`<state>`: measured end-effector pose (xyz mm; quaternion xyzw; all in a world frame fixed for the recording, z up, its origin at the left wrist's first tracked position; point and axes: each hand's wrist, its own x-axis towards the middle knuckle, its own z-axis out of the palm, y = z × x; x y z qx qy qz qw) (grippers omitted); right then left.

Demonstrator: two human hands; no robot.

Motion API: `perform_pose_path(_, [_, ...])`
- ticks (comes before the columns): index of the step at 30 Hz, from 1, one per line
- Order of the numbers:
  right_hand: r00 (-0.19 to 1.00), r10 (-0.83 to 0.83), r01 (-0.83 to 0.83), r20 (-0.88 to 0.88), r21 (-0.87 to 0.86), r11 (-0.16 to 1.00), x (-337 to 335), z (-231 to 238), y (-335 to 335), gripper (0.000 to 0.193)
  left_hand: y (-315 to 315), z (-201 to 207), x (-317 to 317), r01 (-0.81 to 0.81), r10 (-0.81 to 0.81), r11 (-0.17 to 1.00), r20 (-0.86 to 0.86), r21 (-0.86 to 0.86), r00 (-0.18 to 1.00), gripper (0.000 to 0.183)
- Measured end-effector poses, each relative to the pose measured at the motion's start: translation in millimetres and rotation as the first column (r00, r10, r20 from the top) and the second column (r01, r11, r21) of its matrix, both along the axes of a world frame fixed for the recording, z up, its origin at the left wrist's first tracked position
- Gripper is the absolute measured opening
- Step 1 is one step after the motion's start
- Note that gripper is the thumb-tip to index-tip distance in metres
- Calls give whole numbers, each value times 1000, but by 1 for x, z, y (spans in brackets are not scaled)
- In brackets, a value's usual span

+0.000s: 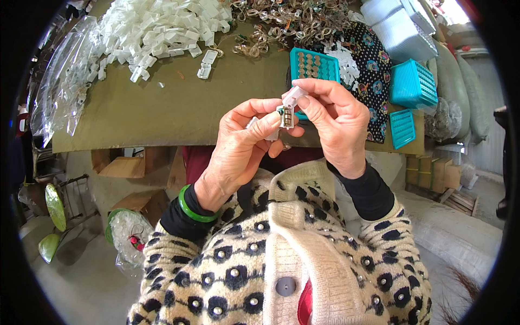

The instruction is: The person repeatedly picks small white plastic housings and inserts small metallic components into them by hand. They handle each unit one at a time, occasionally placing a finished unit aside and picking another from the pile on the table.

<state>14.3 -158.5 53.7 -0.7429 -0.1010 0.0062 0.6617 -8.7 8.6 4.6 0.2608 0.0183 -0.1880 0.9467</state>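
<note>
Left hand (242, 132) clamps a white battery case (289, 127); right hand (341, 119) pinches its lid (294, 97). Tilting could spill the button cells (287, 116).

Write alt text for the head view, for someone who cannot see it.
A person's left hand and right hand hold a small open white case at an olive table. On it lie heaped white plastic pieces, coiled wires and a teal tray of round discs.

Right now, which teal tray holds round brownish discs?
The teal tray just beyond the right hand: discs partly fill it, while the stacked trays and lone tray beside them show none.
</note>
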Motion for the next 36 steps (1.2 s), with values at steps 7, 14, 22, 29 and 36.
perform_pose_path(7, [679,82,179,729,-273,945,-1,-4,16,20,2,3,-14,-95,97,995,137,-21,986,18])
perform_pose_path(14, [802,198,-33,563,-288,957,-21,4,29,28,10,4,-23,-144,147,989,90,-44,985,20])
perform_pose_path(22, [557,199,74,806,-286,955,-26,-14,54,23,16,-4,-38,-21,34,963,44,-268,998,19])
perform_pose_path(29, [547,226,144,806,-357,923,-37,-8,60,24,17,1,-46,-87,80,969,-40,-230,996,19])
perform_pose_path(36, [648,83,115,757,-206,972,-32,-22,57,24,6,-5,-37,-74,76,966,-2,-248,997,21])
